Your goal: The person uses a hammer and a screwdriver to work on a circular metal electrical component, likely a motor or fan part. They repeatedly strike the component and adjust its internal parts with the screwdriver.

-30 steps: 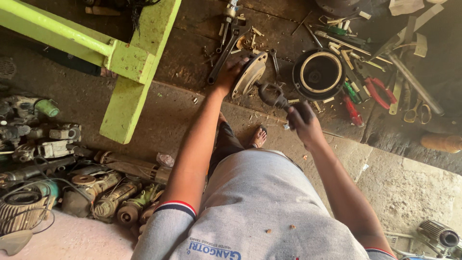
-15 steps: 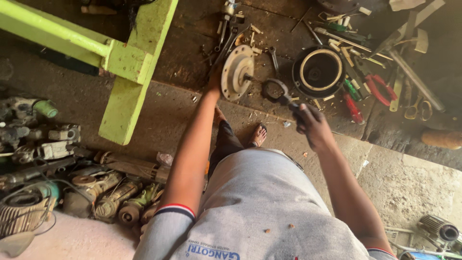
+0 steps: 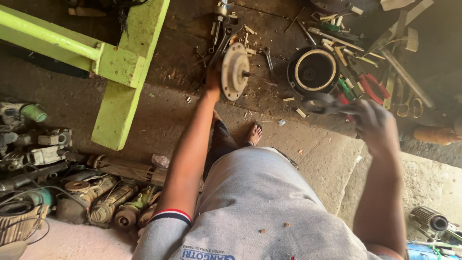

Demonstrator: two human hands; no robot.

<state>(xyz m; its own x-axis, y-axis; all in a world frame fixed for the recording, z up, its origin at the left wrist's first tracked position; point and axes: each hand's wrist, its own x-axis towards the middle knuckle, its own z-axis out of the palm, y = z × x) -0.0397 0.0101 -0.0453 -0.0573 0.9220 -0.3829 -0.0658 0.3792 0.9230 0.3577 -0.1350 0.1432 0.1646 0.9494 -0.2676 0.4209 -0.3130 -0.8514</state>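
My left hand (image 3: 213,77) holds a round, pale metal end plate (image 3: 234,71) with a short shaft at its centre, raised on edge above the dark floor. Off to the right, my right hand (image 3: 375,126) grips a dark pliers-like tool (image 3: 325,103), blurred, with its jaws pointing left. Between the hands, further back, a black round motor housing (image 3: 312,71) with a pale rim sits on the floor. My foot (image 3: 252,134) shows just below the plate.
Wrenches, screwdrivers, red-handled pliers (image 3: 370,86) and scissors (image 3: 409,107) litter the floor at the top right. A bright green metal frame (image 3: 115,67) stands at the left. Worn power tools and motor parts (image 3: 57,183) pile up at the lower left. A concrete step (image 3: 313,154) runs across.
My right hand with the dark tool has swung to the right, away from the plate. My left hand has turned the plate more on edge, and the view has shifted slightly.
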